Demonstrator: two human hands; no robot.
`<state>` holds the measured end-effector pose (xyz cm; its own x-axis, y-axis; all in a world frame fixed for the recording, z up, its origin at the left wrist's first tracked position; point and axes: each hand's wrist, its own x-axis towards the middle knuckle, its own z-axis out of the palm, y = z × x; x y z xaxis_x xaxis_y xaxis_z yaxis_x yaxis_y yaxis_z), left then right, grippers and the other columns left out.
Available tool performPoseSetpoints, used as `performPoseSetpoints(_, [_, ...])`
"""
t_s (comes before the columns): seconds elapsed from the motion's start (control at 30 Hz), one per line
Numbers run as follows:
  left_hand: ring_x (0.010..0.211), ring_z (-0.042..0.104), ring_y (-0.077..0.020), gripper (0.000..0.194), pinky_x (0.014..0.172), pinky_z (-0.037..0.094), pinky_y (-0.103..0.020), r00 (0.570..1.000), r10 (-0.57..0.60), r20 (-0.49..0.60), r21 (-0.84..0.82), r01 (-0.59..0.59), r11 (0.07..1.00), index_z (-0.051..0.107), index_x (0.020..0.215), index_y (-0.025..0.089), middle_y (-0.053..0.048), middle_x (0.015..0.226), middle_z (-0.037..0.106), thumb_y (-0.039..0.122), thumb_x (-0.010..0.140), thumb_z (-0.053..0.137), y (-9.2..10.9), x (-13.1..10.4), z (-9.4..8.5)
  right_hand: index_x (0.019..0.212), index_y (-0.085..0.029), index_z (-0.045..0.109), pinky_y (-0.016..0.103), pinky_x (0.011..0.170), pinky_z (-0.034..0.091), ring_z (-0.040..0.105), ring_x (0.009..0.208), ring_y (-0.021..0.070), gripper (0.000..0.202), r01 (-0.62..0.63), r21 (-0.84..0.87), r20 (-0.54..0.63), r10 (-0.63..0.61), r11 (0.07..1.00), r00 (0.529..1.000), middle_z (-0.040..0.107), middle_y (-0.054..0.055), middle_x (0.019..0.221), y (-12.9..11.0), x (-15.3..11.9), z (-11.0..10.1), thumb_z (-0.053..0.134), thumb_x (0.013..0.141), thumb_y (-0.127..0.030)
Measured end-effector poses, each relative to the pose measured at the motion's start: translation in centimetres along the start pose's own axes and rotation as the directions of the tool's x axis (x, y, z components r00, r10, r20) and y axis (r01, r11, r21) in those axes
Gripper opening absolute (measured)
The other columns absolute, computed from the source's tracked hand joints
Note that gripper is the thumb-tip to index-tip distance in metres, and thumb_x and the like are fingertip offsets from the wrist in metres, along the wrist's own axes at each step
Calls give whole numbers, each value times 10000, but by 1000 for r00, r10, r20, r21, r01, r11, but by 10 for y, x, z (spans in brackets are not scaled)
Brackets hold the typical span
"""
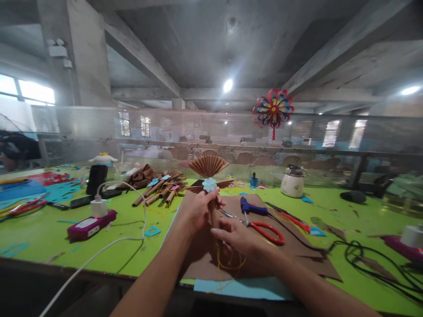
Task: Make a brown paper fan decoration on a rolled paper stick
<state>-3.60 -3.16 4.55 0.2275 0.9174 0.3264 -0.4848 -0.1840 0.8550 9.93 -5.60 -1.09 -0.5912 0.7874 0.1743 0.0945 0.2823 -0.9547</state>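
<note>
Both hands hold a brown pleated paper fan (209, 166) upright by its rolled paper handle (214, 216). My left hand (202, 207) is closed around the top of the handle, with its thumb just under a pale blue paper flower (209, 184). Lower down, my right hand (230, 233) closes its fingers and thumb on the same handle. Yellow string (231, 267) hangs below the handle. Brown paper sheets (201, 264) lie beneath the hands. Right of them rest a blue glue gun (254, 207) and red-handled scissors (269, 233).
Several rolled brown paper pieces (160, 189) lie at the back left. A purple power strip (90, 225) with a white charger (98, 207) and cable stands left. A white jar (292, 181) is at the back right, and black cable (366, 259) coils at right.
</note>
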Motion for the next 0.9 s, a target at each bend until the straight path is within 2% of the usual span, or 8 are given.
performPoseSetpoints(0.17, [742,667,-217,175,741,519,-320,997,25,-69,101,-18,995,652,734,116,-111,770,703,285,779,652,1,-1,-2,824,-175,518,200,394,388,513,403,82,378,-12,44,18,11,999,1000,554,-39,560,-4,-4,1,594,813,-546])
performPoseSetpoints(0.3, [691,674,-207,168,715,529,-313,995,28,-99,151,-12,988,668,750,105,-121,754,718,246,815,604,3,-3,6,834,-181,505,204,368,387,517,388,95,414,-33,35,-36,35,999,999,546,-50,549,1,-1,5,612,774,-576])
performPoseSetpoints(0.5, [634,666,-169,176,659,529,-272,988,-8,-151,197,38,980,661,772,92,-121,766,724,223,859,581,4,-5,12,805,-185,492,195,351,370,496,359,95,311,-38,-42,-146,32,998,989,537,-61,503,11,4,9,607,800,-474])
performPoseSetpoints(0.73, [744,691,-190,115,671,549,-280,991,-28,-128,107,42,993,647,899,109,-106,811,733,177,862,563,-1,0,5,791,-192,481,195,359,387,505,355,94,257,-44,-10,-137,42,999,990,553,-60,507,3,0,12,585,793,-426])
performPoseSetpoints(0.9, [766,694,-200,177,661,548,-279,994,-79,-74,102,86,991,665,900,103,-124,863,735,240,875,556,-2,3,-1,814,-187,479,187,352,357,518,365,97,248,-66,-17,-134,63,998,989,573,-54,519,3,0,13,577,789,-413])
